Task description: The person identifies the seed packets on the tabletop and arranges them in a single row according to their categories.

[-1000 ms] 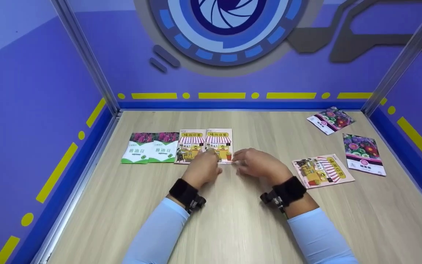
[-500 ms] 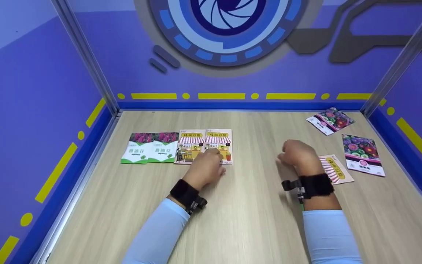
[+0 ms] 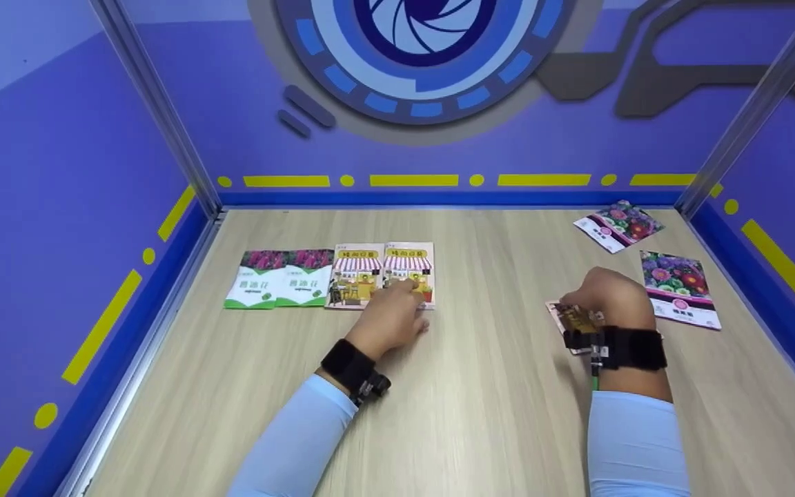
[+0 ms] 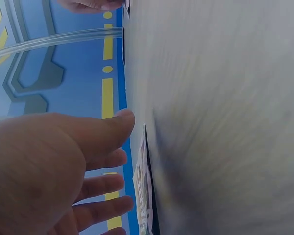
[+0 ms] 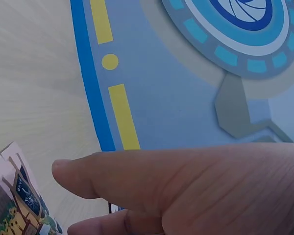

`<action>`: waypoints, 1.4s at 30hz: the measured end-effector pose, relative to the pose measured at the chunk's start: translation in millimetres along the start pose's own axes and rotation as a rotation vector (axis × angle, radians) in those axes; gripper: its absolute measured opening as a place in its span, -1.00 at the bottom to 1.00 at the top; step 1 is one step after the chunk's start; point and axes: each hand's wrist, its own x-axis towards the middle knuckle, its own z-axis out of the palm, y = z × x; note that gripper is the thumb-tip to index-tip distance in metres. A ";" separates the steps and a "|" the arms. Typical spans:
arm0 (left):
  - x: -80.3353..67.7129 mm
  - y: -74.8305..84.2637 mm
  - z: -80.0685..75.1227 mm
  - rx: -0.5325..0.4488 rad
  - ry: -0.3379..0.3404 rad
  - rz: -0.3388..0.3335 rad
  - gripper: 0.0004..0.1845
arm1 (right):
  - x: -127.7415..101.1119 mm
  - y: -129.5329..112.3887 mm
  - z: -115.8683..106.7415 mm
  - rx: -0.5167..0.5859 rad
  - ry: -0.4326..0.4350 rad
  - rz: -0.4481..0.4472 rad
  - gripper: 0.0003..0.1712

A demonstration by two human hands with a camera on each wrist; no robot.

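Pink packet (image 3: 574, 319) under your right hand (image 3: 611, 298).
Your right thumb and finger stand apart; from their tips the packet shows toward six o'clock, its long axis covered. Your left hand (image 3: 389, 314), farther, at nine, lies fingers extended over the striped-awning packet (image 3: 408, 264). Contents stay hidden.

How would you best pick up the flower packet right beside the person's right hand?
Probably by its left and right edges, thumb on one, fingers on the other, with the right hand coming from above. The flower packet looks thin and lies flat on the table, so its face offers little hold. Its right edge shows clear; the hand hides some of the left.
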 end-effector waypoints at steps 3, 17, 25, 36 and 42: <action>0.3 1.8 0.5 -0.012 0.000 0.005 -0.53 | 4.6 -4.5 4.7 -0.008 -0.006 -0.009 -0.43; 6.0 -2.9 3.6 -0.064 -0.012 -0.012 -0.47 | 39.3 -31.7 41.5 -0.079 0.134 -0.363 -0.43; 17.3 4.2 -1.7 -0.069 -0.011 -0.015 -0.57 | 52.3 -51.3 57.1 -0.129 0.109 -0.343 -0.32; 36.3 4.5 2.4 -0.073 -0.014 -0.079 -0.42 | 55.6 -69.4 70.4 -0.132 0.196 -0.355 -0.32; 39.3 1.7 2.6 -0.050 0.044 -0.049 -0.60 | 58.6 -82.2 77.5 -0.217 0.171 -0.437 -0.34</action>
